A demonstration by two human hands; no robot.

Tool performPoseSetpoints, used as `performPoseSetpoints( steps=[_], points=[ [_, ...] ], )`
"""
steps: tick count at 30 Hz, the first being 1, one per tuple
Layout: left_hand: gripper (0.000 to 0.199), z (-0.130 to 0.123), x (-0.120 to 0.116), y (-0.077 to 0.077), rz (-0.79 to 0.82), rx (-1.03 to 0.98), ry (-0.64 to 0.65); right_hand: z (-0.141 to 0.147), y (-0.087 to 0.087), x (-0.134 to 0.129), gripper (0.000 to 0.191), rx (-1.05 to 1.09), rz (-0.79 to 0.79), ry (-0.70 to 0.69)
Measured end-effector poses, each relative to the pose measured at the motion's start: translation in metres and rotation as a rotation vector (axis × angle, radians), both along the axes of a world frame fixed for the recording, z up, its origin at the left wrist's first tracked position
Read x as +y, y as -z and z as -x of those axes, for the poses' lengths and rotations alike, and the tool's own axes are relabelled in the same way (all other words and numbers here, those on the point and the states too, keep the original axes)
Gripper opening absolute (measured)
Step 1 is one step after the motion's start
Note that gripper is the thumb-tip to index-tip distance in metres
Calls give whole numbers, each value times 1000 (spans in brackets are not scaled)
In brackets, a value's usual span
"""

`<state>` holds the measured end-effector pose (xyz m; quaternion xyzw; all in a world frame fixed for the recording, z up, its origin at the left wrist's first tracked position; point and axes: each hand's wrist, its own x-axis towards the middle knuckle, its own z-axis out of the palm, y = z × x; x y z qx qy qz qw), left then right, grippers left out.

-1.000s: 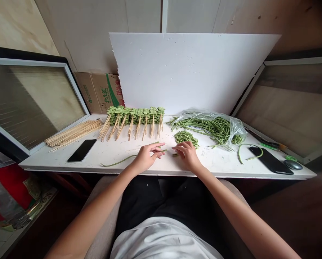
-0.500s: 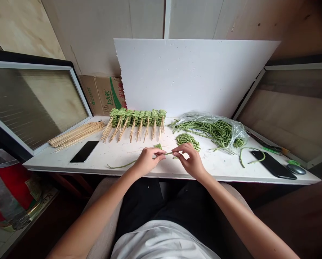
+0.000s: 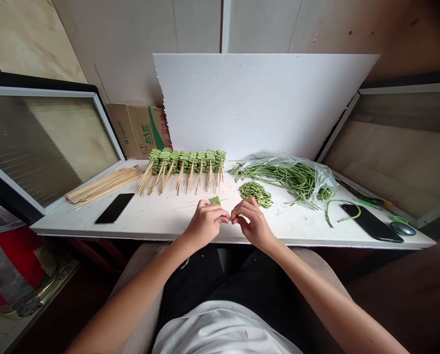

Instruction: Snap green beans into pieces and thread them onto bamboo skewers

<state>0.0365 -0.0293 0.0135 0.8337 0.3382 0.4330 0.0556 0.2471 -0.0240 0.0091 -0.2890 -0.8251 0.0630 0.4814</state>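
Note:
My left hand (image 3: pixel 205 223) and my right hand (image 3: pixel 253 222) meet fingertip to fingertip over the front of the white table. Both are pinched closed on one long green bean (image 3: pixel 230 220); only a bit of it shows between the fingers. Its loose end hangs below my left wrist, in front of the dark trousers. Just behind my left hand lies a short row of cut bean pieces (image 3: pixel 215 200). Beyond my right hand is a heap of cut bean pieces (image 3: pixel 256 193).
Bean skewers (image 3: pixel 186 162) are stacked at the back, sticks toward me. Bare bamboo skewers (image 3: pixel 104 184) and a phone (image 3: pixel 114 208) lie left. To the right are whole long beans (image 3: pixel 290 177) in a plastic bag, a second phone (image 3: pixel 371 223) and a loose bean (image 3: pixel 328 216).
My hands have come together, with less of the bean showing between them. The bean's loose end has swung off the tabletop and now hangs below my left wrist.

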Motion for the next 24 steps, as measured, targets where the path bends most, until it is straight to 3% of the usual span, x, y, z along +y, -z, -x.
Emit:
performPoseSetpoints(
  steps=[6, 9, 11, 15, 19, 24],
  points=[
    [35, 6, 5, 1, -9, 36, 41, 0, -4, -7, 27, -30, -14, -93],
    [33, 18, 11, -10, 55, -55, 33, -1, -12, -11, 30, -56, -33, -112],
    [23, 27, 11, -21, 110, -158, 41, -4, -12, -7, 23, -27, -50, -30],
    [16, 37, 9, -35, 193, -289, 39, -20, 12, 22, 11, -40, -44, 204],
    [20, 35, 9, -30, 309, -299, 96, -40, 45, 53, 17, -182, 40, 277],
    [25, 29, 9, -25, 196, -226, 52, -49, 58, 61, 32, -257, 108, 324]
  ],
)
